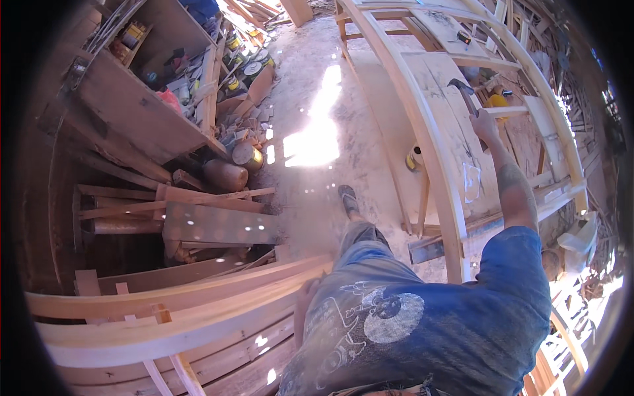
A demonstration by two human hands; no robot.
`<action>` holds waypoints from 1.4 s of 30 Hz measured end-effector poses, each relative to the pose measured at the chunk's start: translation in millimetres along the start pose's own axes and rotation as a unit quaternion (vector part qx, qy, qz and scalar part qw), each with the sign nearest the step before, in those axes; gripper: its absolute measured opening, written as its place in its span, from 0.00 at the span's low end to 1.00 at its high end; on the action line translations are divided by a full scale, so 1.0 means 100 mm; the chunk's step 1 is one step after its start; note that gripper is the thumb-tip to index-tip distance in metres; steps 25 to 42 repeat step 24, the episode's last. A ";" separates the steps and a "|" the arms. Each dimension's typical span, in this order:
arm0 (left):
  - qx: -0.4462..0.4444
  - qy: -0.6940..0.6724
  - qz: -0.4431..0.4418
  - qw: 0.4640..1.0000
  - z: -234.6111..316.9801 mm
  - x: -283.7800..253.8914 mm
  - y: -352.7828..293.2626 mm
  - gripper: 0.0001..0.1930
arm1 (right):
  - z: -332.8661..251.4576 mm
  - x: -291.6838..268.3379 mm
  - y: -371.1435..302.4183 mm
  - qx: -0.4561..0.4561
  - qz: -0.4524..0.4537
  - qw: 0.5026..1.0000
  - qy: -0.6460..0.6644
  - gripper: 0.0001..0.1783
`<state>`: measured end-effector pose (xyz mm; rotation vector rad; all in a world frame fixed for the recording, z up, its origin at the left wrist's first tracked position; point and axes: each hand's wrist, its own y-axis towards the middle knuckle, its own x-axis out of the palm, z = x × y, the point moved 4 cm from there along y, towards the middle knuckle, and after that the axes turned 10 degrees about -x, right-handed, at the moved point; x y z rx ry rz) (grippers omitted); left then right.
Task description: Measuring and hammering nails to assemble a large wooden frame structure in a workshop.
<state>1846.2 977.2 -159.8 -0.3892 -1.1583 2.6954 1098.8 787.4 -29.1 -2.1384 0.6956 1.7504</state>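
My right hand (pixel 485 127) is wrapped around the handle of a claw hammer (pixel 468 97), with the arm stretched forward and to the right. The hammer is over a worktop (pixel 436 72) inside a pale wooden frame with long curved rails (pixel 426 125). A yellow object (pixel 496 101) lies just beyond the hand. Low beside my shirt, my left hand (pixel 305 298) is close to another pale wooden rail (pixel 218 307); its fingers cannot be made out, nor whether it touches the rail.
An open can (pixel 414 159) stands by the frame's left rail. A small black and orange tool (pixel 463 37) lies at the worktop's far end. On the left are a large wooden box (pixel 132 99), stacked boards (pixel 218 221), a rusty cylinder (pixel 226 175) and scattered offcuts. Sunlight patches the floor (pixel 297 204).
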 end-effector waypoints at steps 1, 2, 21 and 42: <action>-0.012 0.012 0.014 1.000 0.15 -0.02 0.13 0.20 | -0.03 0.04 0.13 0.008 -0.002 1.000 -0.001 0.24; -0.024 0.026 0.026 0.999 0.38 -0.04 0.21 0.20 | -0.05 0.05 0.23 -0.006 0.009 1.000 -0.010 0.23; -0.096 0.165 -0.001 0.982 2.97 -0.59 3.60 0.16 | 0.47 -0.01 0.92 0.173 0.013 0.985 0.011 0.26; -0.157 0.127 -0.026 0.979 3.20 -0.55 4.14 0.14 | 0.35 -0.14 1.00 0.161 0.053 0.985 0.030 0.21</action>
